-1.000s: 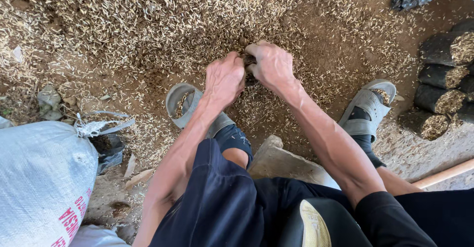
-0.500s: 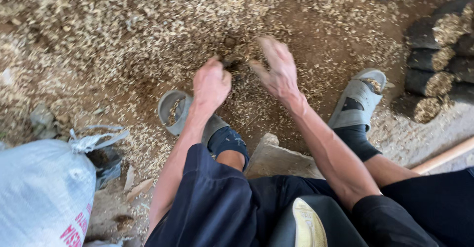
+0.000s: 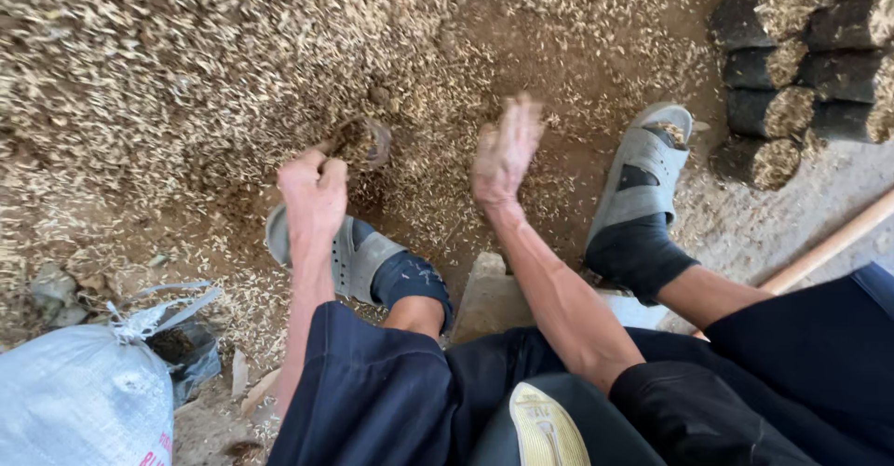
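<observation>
A wide heap of pale husks mixed with brown soil [image 3: 168, 84] covers the ground in front of me. At its near edge sits a small dark round bag [image 3: 365, 140] with its mouth open and husks inside. My left hand [image 3: 313, 194] is curled, its fingers at the bag's rim and seemingly gripping it. To the right of the bag, my right hand [image 3: 504, 152] hovers blurred over the husks. Its fingers are spread and it holds nothing. Both forearms reach out between my knees.
My feet in grey sandals [image 3: 346, 254] [image 3: 644, 170] flank the hands. Several filled black bags [image 3: 790, 56] are stacked at the top right. A white woven sack [image 3: 82, 401] stands at the bottom left, a wooden handle [image 3: 831, 244] lies at the right, and a stone block [image 3: 486, 291] sits between my legs.
The hands were together on the dark bag. They have drawn apart: the right hand has let go and opened, while the left stays at the bag's rim.
</observation>
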Demonstrator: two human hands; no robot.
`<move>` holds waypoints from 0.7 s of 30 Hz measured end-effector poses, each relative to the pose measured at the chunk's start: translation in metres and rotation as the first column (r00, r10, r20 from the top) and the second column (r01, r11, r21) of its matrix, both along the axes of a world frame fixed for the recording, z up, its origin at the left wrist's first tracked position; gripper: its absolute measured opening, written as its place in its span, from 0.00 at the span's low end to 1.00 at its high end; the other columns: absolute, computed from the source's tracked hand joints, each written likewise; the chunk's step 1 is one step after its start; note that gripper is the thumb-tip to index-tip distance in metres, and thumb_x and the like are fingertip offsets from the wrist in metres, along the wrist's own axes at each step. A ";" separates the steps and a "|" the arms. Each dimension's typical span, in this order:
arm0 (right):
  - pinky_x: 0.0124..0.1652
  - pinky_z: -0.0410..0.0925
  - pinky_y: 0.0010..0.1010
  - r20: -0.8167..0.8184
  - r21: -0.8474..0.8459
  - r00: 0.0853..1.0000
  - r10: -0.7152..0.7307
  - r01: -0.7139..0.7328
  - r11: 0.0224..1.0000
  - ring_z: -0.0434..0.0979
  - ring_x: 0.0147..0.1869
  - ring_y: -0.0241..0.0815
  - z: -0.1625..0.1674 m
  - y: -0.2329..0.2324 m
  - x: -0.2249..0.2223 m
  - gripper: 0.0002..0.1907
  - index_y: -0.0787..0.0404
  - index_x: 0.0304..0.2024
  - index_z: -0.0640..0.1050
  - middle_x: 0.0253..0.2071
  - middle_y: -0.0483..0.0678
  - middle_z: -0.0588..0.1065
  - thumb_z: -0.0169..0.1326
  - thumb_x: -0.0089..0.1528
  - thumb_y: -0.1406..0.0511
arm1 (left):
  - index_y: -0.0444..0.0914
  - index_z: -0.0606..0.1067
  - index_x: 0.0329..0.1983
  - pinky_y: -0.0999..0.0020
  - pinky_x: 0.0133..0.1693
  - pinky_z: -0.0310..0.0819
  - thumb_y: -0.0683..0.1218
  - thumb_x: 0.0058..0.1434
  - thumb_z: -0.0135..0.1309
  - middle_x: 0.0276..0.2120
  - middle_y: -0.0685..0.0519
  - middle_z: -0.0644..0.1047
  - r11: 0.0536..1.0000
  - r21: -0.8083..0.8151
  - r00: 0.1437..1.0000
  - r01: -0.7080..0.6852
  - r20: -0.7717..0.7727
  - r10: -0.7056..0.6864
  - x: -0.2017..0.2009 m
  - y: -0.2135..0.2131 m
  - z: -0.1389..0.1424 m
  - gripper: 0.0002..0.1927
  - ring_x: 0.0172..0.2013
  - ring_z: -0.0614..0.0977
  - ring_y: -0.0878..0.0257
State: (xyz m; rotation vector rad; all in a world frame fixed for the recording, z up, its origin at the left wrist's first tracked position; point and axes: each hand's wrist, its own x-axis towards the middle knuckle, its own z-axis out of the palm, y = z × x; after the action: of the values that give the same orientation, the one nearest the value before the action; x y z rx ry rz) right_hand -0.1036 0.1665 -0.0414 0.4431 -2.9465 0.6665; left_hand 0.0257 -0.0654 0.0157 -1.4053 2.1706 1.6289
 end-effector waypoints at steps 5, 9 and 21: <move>0.76 0.49 0.56 0.308 -0.133 0.807 0.504 -0.488 0.863 0.50 0.80 0.59 0.021 -0.039 0.006 0.33 0.62 0.67 0.65 0.75 0.58 0.56 0.46 0.67 0.48 | 0.25 0.75 0.27 0.69 0.23 0.65 0.36 0.58 0.49 0.45 0.44 0.84 0.991 -0.130 0.989 -0.031 -0.146 0.011 0.011 -0.002 -0.011 0.08 0.22 0.72 0.67; 0.67 0.48 0.66 0.069 -0.050 0.425 0.903 -0.902 0.428 0.48 0.75 0.67 0.038 -0.025 -0.009 0.43 0.51 0.67 0.66 0.72 0.60 0.55 0.59 0.56 0.39 | 0.26 0.78 0.33 0.69 0.23 0.68 0.36 0.57 0.48 0.46 0.45 0.83 0.989 -0.128 0.995 -0.070 -0.079 0.061 0.023 -0.020 0.002 0.09 0.22 0.73 0.67; 0.37 0.78 0.30 0.434 -0.329 0.669 0.604 -0.506 0.797 0.79 0.44 0.40 0.026 -0.018 -0.056 0.21 0.56 0.58 0.78 0.49 0.49 0.75 0.60 0.63 0.63 | 0.25 0.75 0.33 0.61 0.46 0.81 0.41 0.62 0.55 0.50 0.33 0.78 0.934 -0.307 0.938 0.181 -0.233 -0.258 -0.023 0.029 -0.011 0.11 0.44 0.85 0.45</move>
State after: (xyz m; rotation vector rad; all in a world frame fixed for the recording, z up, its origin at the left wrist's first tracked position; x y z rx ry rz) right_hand -0.1596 0.1489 -0.0158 1.3949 -3.1639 1.2990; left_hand 0.0023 -0.0362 0.0042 -0.9846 2.6933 1.5547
